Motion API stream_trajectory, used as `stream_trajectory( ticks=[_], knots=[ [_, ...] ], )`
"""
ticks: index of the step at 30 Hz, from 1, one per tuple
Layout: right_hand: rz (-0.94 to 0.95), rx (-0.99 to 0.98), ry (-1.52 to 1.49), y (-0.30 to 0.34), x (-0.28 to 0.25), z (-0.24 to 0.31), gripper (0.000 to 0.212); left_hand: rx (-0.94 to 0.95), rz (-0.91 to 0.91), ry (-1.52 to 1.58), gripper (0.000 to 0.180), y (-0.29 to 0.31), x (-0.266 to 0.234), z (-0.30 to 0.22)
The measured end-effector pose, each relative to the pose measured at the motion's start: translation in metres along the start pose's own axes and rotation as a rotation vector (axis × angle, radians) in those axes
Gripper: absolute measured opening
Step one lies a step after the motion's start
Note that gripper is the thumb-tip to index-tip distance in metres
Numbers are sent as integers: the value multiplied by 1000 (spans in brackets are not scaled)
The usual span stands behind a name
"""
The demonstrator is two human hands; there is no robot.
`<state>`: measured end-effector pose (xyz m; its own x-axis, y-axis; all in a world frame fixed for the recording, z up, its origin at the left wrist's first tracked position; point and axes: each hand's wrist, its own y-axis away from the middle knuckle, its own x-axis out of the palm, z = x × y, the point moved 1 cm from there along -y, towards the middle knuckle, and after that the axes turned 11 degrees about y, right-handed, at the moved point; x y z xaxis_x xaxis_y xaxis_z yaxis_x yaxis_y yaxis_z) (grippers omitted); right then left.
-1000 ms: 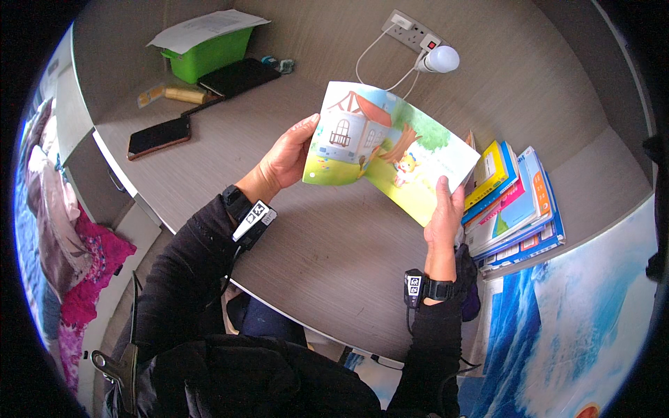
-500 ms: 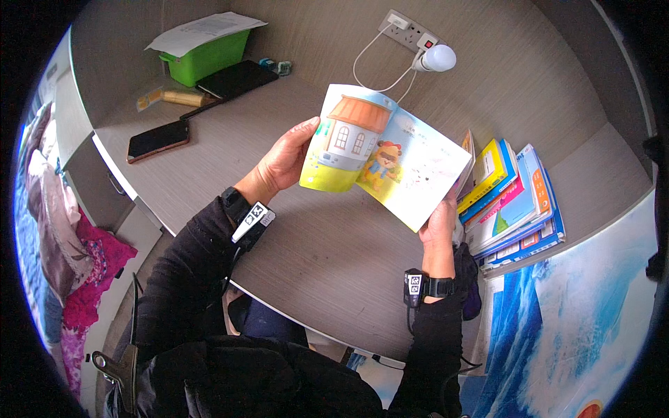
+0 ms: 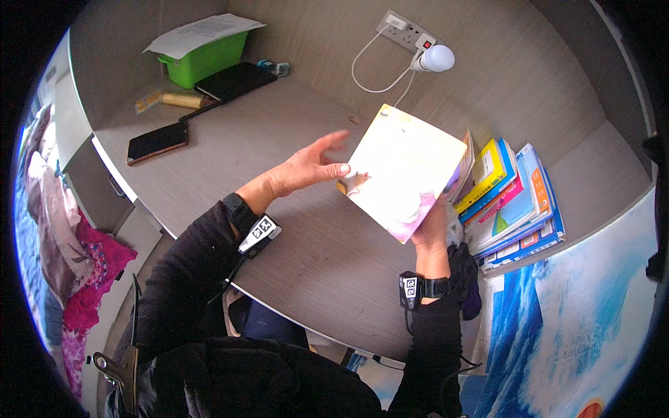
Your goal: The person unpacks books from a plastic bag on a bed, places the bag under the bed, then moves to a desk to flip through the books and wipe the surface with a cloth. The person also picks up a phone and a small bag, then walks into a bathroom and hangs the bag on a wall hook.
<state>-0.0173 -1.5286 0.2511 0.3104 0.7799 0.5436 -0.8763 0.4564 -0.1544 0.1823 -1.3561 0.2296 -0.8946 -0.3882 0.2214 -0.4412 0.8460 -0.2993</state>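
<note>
A square picture book (image 3: 408, 171) is held tilted above the desk, its pale, glare-washed face with yellow and pink edges turned upward. My right hand (image 3: 431, 226) grips its lower right side, the fingers partly hidden behind it. Beside the left edge, my left hand (image 3: 306, 167) is open with fingers apart and slightly blurred. Its thumb tip overlaps the book's edge; whether it touches the book I cannot tell.
Several stacked books (image 3: 512, 202) stand to the right by a dark cloth bundle (image 3: 467, 279). A phone (image 3: 158, 143), a black tablet-like slab (image 3: 237, 81) and a green bin (image 3: 209, 59) topped with papers lie at left. A bulb (image 3: 437, 58) hangs by the wall socket (image 3: 411, 31).
The open spread with the house and bear no longer shows; a pale face is up instead. My left hand has let go of the book and opened. The right hand still holds it.
</note>
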Motion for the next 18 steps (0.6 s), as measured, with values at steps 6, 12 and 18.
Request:
stream_trajectory(
  ticks=[6, 12, 18],
  knots=[
    [-187, -36, 241, -6, -8, -7, 44, -379, 262, -42, 33, 6, 3, -2],
    [-154, -192, 523, 1, 2, 16, 53, -358, 182, -52, 27, 1, -3, 5],
    [-9, 171, 1371, 18, 10, 34, 24, -295, 128, -10, 29, 2, -6, 5]
  ],
)
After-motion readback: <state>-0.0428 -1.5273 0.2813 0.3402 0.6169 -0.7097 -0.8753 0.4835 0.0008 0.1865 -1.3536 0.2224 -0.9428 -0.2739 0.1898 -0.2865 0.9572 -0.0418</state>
